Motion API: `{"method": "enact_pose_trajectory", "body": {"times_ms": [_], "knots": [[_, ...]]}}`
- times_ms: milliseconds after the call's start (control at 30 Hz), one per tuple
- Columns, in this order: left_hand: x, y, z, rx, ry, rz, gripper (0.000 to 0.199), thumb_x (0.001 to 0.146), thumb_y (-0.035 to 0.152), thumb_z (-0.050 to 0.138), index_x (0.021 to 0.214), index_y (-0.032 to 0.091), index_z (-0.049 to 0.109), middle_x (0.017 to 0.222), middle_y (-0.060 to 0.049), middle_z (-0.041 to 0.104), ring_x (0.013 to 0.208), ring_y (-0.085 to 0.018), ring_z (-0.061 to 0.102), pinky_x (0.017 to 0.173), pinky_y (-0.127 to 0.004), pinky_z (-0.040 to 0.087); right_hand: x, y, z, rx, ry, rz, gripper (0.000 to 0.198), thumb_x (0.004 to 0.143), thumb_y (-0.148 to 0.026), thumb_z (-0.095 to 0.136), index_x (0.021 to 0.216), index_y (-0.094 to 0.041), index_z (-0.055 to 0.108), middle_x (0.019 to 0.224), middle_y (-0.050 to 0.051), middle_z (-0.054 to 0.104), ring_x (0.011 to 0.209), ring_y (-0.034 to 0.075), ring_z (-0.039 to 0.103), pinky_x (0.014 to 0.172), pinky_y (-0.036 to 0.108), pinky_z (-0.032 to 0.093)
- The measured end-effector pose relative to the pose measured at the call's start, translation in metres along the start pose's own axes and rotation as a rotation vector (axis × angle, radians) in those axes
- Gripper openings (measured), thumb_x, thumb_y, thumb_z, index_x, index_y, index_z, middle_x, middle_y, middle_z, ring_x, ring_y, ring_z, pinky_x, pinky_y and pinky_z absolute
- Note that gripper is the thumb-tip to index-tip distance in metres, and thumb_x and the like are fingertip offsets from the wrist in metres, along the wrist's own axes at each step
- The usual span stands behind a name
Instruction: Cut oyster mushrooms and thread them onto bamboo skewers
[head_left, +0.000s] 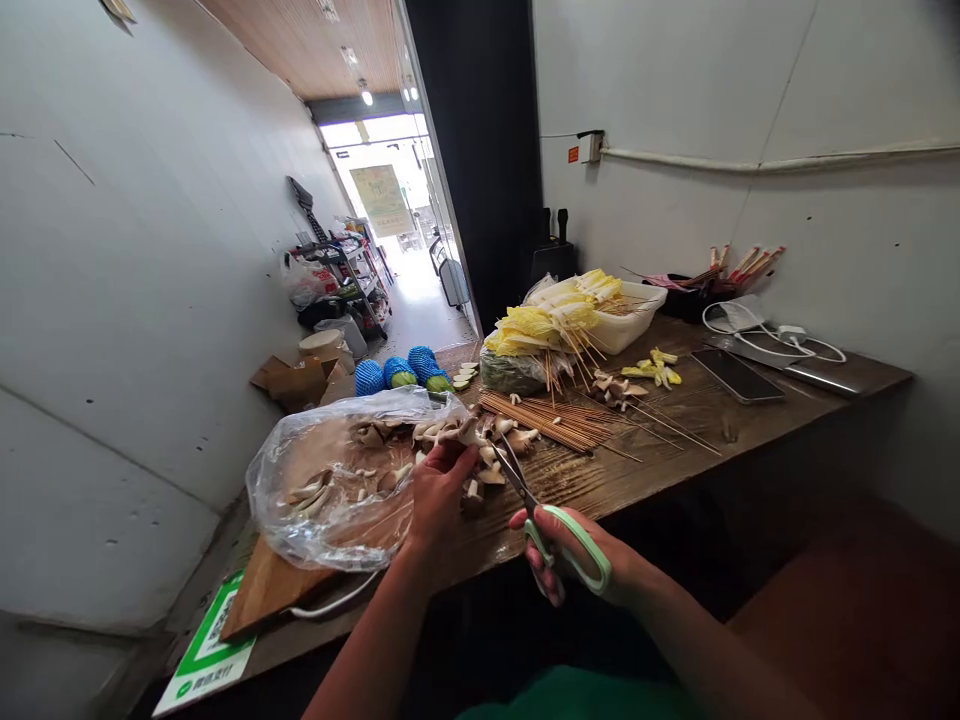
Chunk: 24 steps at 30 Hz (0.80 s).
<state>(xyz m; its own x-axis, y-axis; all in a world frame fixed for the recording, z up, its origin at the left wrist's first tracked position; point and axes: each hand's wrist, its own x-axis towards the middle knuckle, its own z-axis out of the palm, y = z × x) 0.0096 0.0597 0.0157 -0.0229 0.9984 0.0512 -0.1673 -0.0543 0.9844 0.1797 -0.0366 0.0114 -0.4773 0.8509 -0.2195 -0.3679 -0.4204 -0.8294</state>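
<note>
Between its fingers my left hand (442,490) grips a pale mushroom (463,432) over the table's near side. My right hand (577,550) is closed around the light green handles of a pair of scissors (517,475), whose parted blades point up and left toward the mushroom. Cut mushroom pieces (491,470) lie on the wood below and beside the blades. Left of my left hand, a clear plastic bag (277,480) lies spread out with more mushrooms (311,495) in it.
Bamboo skewers (551,420) lie mid-table, near skewered mushrooms (615,388). Behind them, yellow leaf skewers (551,325) are heaped by a white tub (637,320). A phone (739,375) lies at right. Blue-netted vegetables (401,370) sit at the back left, and a cutting board (270,585) lies under the bag.
</note>
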Motion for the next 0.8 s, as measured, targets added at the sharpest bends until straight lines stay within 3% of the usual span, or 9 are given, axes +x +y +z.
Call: {"method": "enact_pose_trajectory", "body": {"times_ms": [167,433,533,667,800], "knots": [[-0.003,-0.002,0.013,0.182,0.042,0.04,0.032,0.057,0.033,0.076,0.083,0.015,0.068,0.077,-0.003,0.069,0.07,-0.016,0.061,0.065,-0.025,0.046,0.001,-0.003,-0.002,-0.092,0.051,-0.006,0.046,0.074,-0.059,0.056,0.088,-0.016,0.049,0.059,-0.005,0.05,0.042,0.006,0.045,0.037,0.019,0.041],[-0.006,0.001,0.024,0.209,-0.062,0.013,0.037,0.053,0.026,0.077,0.087,0.016,0.068,0.087,-0.005,0.07,0.087,-0.021,0.062,0.078,-0.029,0.047,-0.001,-0.005,-0.009,-0.261,0.161,-0.078,0.042,0.073,-0.057,0.058,0.089,-0.018,0.053,0.055,-0.007,0.046,0.036,0.005,0.041,0.031,0.017,0.036],[-0.004,0.001,0.022,0.106,-0.131,-0.037,0.036,0.055,0.026,0.074,0.089,0.016,0.067,0.087,-0.006,0.069,0.087,-0.022,0.061,0.076,-0.03,0.048,-0.001,-0.006,-0.011,-0.392,0.242,-0.097,0.041,0.075,-0.057,0.055,0.086,-0.017,0.056,0.05,-0.008,0.042,0.034,0.006,0.038,0.032,0.018,0.033],[-0.005,0.01,0.019,-0.19,-0.278,-0.227,0.032,0.063,0.032,0.059,0.091,0.016,0.065,0.095,-0.008,0.067,0.093,-0.025,0.06,0.075,-0.036,0.051,-0.003,-0.008,-0.012,-0.739,0.419,-0.255,0.034,0.074,-0.049,0.059,0.078,-0.016,0.062,0.055,-0.003,0.051,0.048,0.009,0.047,0.046,0.021,0.037],[-0.007,0.017,0.02,-0.296,-0.223,-0.371,0.022,0.069,0.032,0.061,0.084,0.017,0.064,0.082,-0.004,0.066,0.073,-0.015,0.061,0.063,-0.026,0.05,-0.007,-0.008,-0.007,-0.973,0.51,-0.295,0.036,0.075,-0.044,0.057,0.093,-0.014,0.065,0.065,0.002,0.061,0.059,0.015,0.054,0.054,0.024,0.041]]}}
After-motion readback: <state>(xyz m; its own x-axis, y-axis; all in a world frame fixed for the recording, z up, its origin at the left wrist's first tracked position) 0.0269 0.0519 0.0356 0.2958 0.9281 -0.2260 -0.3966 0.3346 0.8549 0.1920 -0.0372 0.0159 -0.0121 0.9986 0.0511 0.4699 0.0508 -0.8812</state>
